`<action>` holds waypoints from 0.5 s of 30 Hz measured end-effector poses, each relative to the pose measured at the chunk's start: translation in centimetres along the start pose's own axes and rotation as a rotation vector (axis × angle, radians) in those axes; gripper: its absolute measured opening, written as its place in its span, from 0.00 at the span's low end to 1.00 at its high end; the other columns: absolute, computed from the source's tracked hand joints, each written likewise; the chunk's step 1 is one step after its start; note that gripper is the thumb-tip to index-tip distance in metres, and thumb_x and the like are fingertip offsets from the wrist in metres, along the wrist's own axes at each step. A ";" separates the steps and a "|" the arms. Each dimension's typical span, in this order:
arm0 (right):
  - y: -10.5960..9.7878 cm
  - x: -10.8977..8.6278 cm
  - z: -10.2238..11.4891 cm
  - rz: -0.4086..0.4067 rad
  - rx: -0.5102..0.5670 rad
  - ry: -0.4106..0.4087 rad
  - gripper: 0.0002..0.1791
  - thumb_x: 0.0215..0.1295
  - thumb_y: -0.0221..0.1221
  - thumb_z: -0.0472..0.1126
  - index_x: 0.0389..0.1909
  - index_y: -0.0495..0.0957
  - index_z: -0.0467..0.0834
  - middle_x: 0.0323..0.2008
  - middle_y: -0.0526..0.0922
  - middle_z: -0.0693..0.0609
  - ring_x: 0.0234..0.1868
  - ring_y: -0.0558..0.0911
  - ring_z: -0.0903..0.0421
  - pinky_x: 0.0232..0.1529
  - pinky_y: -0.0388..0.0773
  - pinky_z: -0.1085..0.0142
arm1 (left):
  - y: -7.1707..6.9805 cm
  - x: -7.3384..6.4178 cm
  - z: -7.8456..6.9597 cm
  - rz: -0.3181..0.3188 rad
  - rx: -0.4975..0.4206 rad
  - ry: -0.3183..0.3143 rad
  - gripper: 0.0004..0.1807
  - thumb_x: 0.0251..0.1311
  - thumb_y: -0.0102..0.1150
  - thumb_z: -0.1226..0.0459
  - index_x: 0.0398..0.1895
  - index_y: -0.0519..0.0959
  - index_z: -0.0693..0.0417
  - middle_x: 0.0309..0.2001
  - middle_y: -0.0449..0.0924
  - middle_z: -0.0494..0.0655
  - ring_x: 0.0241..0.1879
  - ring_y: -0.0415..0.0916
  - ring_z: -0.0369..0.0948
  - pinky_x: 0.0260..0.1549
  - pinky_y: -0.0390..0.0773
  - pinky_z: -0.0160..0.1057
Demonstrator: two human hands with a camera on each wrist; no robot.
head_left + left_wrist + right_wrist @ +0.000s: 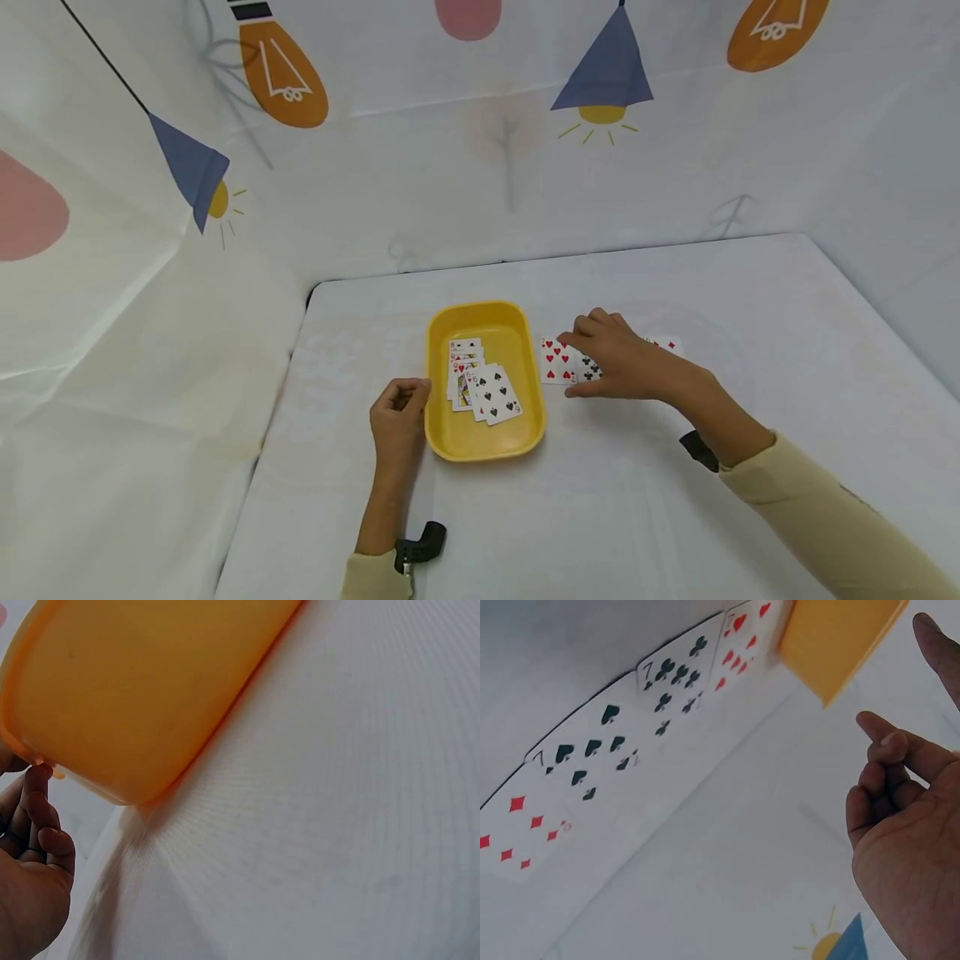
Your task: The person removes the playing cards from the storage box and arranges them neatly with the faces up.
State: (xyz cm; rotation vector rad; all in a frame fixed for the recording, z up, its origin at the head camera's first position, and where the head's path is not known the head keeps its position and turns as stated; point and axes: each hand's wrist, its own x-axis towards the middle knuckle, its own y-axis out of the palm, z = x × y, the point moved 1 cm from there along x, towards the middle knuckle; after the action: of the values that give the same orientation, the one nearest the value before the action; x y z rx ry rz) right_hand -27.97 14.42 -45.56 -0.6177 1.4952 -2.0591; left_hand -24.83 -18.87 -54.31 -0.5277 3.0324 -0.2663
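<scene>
A yellow tray (pixel 485 450) stands on the table, and several playing cards (pixel 495 395) overlap inside it, a six of spades on top. At the tray's left rim, my left hand (pixel 397 417) pinches the edge between thumb and fingertips; the left wrist view shows this grip on the tray (pixel 135 697) from below. My right hand (pixel 618 362) is above a row of cards just right of the tray, thumb and index finger spread apart, nothing held. In that row lie a seven of hearts (pixel 739 649), a seven of clubs (pixel 676 675), a seven of spades (pixel 592 750) and a diamonds card (pixel 525 825).
A white cloth covers the table (pixel 525 533). Behind and to the left hang white sheets printed with lamps (pixel 607 62) and bulbs (pixel 285 75). Each wrist wears a black camera mount (pixel 422 543).
</scene>
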 end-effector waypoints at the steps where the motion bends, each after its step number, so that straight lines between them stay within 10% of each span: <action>1: 0.1 0.2 0.3 0.000 0.004 -0.009 0.40 0.51 0.74 0.58 0.60 0.77 0.38 0.41 0.71 0.52 0.46 0.65 0.53 0.47 0.63 0.57 | 0.0 0.0 0.0 0.001 -0.001 -0.002 0.12 0.63 0.67 0.54 0.38 0.84 0.54 0.35 0.81 0.52 0.33 0.75 0.47 0.30 0.78 0.32; 15: 2.3 3.7 3.6 0.055 -0.027 -0.100 0.41 0.51 0.74 0.60 0.59 0.77 0.36 0.43 0.71 0.51 0.46 0.64 0.52 0.50 0.63 0.58 | 0.1 -0.1 -0.1 -0.005 0.010 -0.020 0.13 0.63 0.67 0.54 0.39 0.84 0.53 0.36 0.80 0.51 0.34 0.75 0.47 0.29 0.77 0.32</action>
State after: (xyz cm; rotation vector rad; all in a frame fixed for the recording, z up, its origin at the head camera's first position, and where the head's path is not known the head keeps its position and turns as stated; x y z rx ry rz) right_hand -28.23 8.87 -46.46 -0.6727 1.4685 -1.9406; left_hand -24.75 -18.76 -54.24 -0.5334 3.0092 -0.2739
